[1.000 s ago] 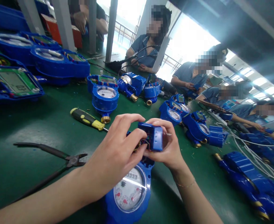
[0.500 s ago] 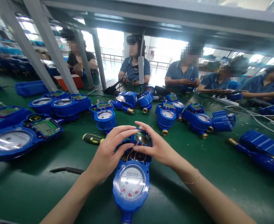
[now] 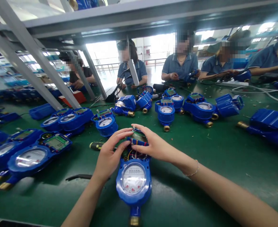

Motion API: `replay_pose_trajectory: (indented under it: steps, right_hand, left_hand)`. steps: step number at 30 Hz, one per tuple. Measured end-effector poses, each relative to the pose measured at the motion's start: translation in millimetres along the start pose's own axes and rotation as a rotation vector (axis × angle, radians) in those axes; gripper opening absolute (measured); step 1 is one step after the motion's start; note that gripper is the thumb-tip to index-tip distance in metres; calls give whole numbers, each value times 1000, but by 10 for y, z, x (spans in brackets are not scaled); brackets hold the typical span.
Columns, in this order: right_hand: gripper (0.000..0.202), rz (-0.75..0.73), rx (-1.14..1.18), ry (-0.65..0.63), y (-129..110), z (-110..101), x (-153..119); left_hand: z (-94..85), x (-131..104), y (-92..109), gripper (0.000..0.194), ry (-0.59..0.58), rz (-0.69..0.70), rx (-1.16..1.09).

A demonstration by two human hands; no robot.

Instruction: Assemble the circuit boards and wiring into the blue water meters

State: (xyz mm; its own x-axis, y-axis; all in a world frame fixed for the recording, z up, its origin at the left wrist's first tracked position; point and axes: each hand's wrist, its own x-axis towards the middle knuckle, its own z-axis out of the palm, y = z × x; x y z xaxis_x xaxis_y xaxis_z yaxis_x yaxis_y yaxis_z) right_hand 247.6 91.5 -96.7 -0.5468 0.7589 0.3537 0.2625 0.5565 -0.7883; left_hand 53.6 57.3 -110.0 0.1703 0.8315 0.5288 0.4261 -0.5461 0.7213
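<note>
A blue water meter [image 3: 133,179] lies on the green table in front of me, its round dial facing up and its brass end toward me. Over its far, open housing, a green circuit board with a display [image 3: 139,135] is tilted up, with coloured wires below it. My left hand [image 3: 114,151] pinches the board's left side between thumb and fingers. From the right, my right hand [image 3: 153,142] grips the same board, thumb at its near edge and fingers at its far edge. A screwdriver [image 3: 96,146] with a black and yellow-green handle lies just left of my left hand.
Several open blue meters [image 3: 31,157] lie at left and across the far side. A closed one [image 3: 271,126] is at right. A black tool [image 3: 78,177] lies left of my forearm. Metal struts [image 3: 44,63] rise at left under a shelf [image 3: 139,19]. Several people sit opposite.
The view has shifted and tilted slightly, so more of the left-side meters and the near brass end shows. Both hands keep their hold on the board, which shows a little more of its near edge.
</note>
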Motion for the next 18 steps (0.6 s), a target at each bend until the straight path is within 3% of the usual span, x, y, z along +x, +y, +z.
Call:
replay_pose_trajectory:
  steps: [4,8,12,18]
  right_hand:
    - [69,15,-48,9,15,31,-3]
    - [66,15,-76,34,23,70,-17]
    - [65,23,-72,52,26,98,-29]
    - [62,40,-86,53,32,133,-25]
  left_hand:
    - [-18,-5,25,21,30,74,55]
    - [-143,32,52,22,27,290,269]
    - [-320,163,119,24,-76,538,544]
    - [-407,364,273,20,-285,687,770]
